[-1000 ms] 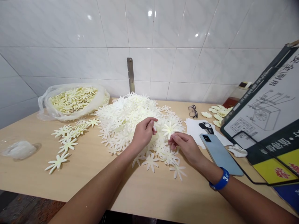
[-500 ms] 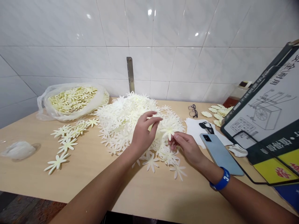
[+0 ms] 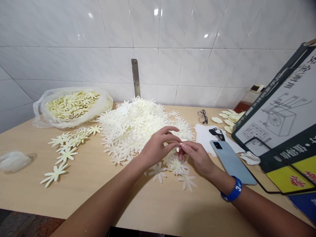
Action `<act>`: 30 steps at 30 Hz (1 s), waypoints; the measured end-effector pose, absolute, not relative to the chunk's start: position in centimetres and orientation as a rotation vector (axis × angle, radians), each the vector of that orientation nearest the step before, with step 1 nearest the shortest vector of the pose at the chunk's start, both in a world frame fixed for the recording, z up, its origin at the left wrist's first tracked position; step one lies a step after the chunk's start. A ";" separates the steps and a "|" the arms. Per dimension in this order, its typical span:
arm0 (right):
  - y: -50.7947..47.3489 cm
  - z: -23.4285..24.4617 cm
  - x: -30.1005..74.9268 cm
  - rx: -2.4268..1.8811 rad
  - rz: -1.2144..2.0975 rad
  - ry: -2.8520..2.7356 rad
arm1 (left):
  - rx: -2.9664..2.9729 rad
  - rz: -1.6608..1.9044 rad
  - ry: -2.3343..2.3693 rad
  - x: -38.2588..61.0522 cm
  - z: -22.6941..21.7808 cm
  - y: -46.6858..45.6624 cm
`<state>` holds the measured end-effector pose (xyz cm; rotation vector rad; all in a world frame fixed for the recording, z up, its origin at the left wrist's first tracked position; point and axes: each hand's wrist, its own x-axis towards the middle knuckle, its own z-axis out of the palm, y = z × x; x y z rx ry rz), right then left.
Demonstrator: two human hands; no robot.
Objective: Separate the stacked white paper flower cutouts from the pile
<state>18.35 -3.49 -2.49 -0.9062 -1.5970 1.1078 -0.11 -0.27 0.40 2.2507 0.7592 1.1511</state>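
Note:
A large heap of white flower-shaped cutouts (image 3: 140,126) lies in the middle of the wooden table (image 3: 98,184). My left hand (image 3: 158,148) and my right hand (image 3: 196,156) meet fingertip to fingertip just above the heap's near edge. Both pinch at the same spot. A small white flower cutout (image 3: 177,150) shows only as a sliver between the fingers; the rest is hidden. Loose flowers (image 3: 172,164) lie flat under and in front of the hands. On my right wrist sits a blue band (image 3: 232,192).
A clear bag of pale yellow flowers (image 3: 71,103) stands at the back left, a row of yellow flowers (image 3: 65,148) in front of it. A phone (image 3: 230,161), white paper, glasses (image 3: 202,117) and a big printed box (image 3: 281,115) fill the right. A small plastic wad (image 3: 13,161) lies far left.
My left hand has opened, swung right and closed its fingers onto the flower in my right hand. That flower, spread open before, is now hidden between the fingertips. The view has shifted slightly.

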 end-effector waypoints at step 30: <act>-3.5 -2.6 18.5 -0.893 1.123 -1.629 | 2.119 1.167 0.733 -0.4 0.8 0.2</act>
